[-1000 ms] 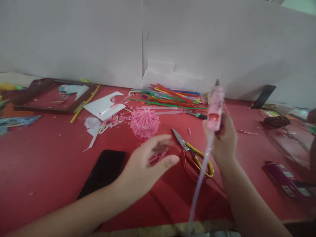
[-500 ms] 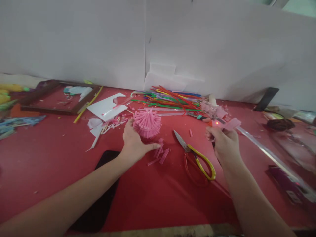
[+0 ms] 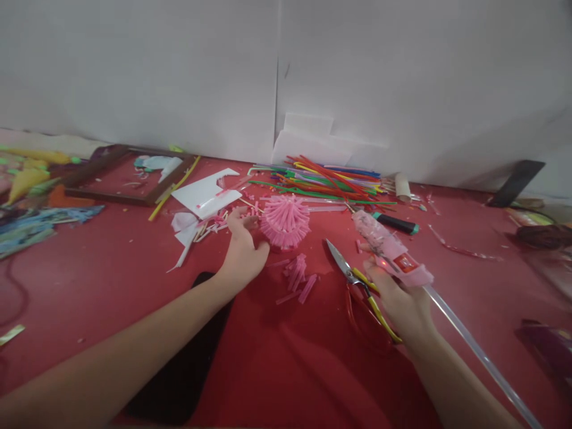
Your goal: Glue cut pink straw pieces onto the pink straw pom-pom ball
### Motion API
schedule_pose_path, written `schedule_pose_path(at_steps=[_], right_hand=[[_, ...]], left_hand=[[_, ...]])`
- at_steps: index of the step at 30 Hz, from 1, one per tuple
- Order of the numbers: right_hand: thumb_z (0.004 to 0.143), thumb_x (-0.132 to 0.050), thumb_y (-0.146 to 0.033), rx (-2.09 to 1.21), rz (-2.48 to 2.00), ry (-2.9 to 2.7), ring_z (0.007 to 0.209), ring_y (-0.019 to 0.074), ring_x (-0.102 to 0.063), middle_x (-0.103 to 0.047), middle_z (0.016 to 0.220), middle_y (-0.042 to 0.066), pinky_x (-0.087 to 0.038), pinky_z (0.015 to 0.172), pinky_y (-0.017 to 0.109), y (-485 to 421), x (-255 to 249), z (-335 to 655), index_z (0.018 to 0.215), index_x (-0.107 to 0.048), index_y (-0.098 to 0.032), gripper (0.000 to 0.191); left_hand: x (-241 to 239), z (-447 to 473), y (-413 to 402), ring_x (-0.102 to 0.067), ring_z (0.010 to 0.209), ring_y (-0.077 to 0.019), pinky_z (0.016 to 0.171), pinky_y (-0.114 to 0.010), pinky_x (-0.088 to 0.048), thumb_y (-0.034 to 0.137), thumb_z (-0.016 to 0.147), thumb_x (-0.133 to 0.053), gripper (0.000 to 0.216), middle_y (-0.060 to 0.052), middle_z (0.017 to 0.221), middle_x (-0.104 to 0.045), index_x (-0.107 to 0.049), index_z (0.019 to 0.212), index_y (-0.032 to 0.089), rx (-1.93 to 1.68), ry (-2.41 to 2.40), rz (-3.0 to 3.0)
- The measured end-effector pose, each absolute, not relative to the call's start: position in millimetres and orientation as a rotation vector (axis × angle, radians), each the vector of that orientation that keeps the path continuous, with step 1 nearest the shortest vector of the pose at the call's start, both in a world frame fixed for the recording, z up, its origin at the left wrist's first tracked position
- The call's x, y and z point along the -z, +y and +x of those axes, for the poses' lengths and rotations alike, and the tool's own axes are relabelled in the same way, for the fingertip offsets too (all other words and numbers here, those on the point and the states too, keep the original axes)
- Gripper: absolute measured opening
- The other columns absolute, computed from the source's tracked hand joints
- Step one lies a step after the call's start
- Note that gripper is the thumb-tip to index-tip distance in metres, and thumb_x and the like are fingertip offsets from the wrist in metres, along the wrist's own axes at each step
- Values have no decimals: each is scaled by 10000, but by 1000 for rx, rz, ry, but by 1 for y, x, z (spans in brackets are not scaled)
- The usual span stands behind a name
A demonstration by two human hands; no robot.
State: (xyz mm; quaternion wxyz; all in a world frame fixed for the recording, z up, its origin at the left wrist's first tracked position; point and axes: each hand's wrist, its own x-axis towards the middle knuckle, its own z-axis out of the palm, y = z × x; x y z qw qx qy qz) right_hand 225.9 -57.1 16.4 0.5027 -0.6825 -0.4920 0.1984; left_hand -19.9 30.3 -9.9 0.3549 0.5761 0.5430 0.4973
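My right hand grips a pink glue gun, nozzle pointing up-left, with a clear glue stick trailing back to the lower right. My left hand rests on the red table just left of a pink spiky ball of straw pieces, fingers loosely curled, touching or nearly touching it. Cut pink straw pieces lie between my hands. Yellow-handled scissors lie under my right hand.
A pile of coloured straws lies at the back by the white wall. White paper scraps, a wooden frame, a black phone under my left forearm, a marker and a purple box sit around.
My left hand shifted slightly to the left side of the pink ball. My right hand lowered the glue gun toward the table over the scissors, turning its nozzle up-left.
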Motion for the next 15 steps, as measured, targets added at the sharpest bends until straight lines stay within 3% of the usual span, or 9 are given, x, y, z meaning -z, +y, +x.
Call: schedule_pose_path(at_steps=[3,8,15], right_hand=[[773,-638,-354,-493,-1643,-1206,728,214,-663,-699,700,15,-514,691,323,-57,-16,226,828,-724,-212,174],[785,-623,-352,-530,-1684,-1211,821,243,-681,-694,716,23,-525,709,335,-59,-19,222,852,-724,-210,187],[772,-631,-348,-520,-1648,-1203,804,230,-691,-744,866,43,-545,697,338,-59,-18,220,961,-752,-214,261]], left_hand=[[12,-12,28,-558,1261,-259,1137,-491,-390,94,643,-634,802,-170,1284,-507,-185,1301,188,-1230,1359,1463],[12,-3,28,-476,1352,-324,1138,-508,-382,300,541,-875,1081,-186,1372,-456,-155,1343,221,-1218,1380,1490],[8,-6,39,-649,1111,-263,1000,-444,-518,206,594,-822,968,-127,1192,-597,-222,1353,191,-1336,1290,1400]])
